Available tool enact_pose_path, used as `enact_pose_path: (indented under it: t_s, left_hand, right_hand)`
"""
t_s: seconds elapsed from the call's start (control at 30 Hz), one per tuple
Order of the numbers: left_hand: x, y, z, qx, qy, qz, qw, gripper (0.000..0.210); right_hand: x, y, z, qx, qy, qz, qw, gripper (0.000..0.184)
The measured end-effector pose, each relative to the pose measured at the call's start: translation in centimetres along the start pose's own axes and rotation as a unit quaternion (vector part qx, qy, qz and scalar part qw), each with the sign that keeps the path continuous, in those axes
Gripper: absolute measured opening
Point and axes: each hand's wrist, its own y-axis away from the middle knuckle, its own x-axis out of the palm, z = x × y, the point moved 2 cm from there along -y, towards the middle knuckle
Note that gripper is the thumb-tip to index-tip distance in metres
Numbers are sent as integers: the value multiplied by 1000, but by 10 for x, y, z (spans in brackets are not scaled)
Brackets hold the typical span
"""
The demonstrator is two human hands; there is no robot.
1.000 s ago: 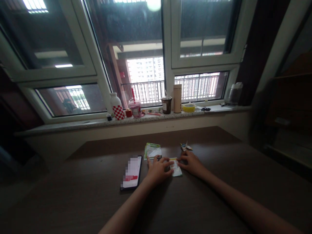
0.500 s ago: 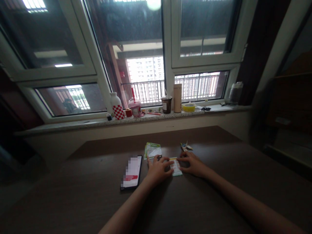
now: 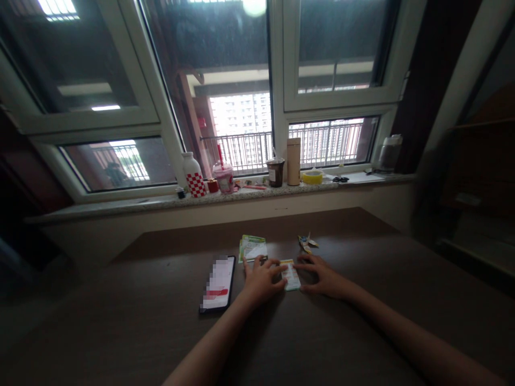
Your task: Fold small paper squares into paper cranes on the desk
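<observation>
Between my hands a small printed card or packet, white with a yellow top edge and a greenish bottom edge, lies flat on the table. My left hand rests with fingers spread, thumb and a fingertip at the card's left edge. At the card's right side is my right hand, thumb and fingers apart, fingertips close to the edge. Just beyond my left hand lie overlapping green-and-white printed cards. A crumpled, folded paper piece in yellow, blue and white sits past my right hand.
A phone lies left of my left hand on the dark table. Along the windowsill stand a checkered bottle, drink cups, a tan flask and a yellow tape roll.
My right hand has shifted slightly right, away from the card's edge, and its thumb and fingers have spread. My left hand and the card look unmoved.
</observation>
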Motion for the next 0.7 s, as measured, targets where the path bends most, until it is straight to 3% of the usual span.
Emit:
enact_pose_path:
  t_s: [0.3, 0.43, 0.7]
  left_hand:
    - [-1, 1, -2, -4, -12, 2, 1000, 40]
    - [-1, 1, -2, -7, -10, 6, 1000, 40]
    - [-2, 1, -2, -7, -7, 17, 1000, 41]
  right_hand:
    - [6, -2, -11, -26, -79, -67, 994, 49]
    - [6, -3, -14, -8, -114, -80, 990, 48]
    - [8, -3, -9, -16, -26, -86, 996, 38]
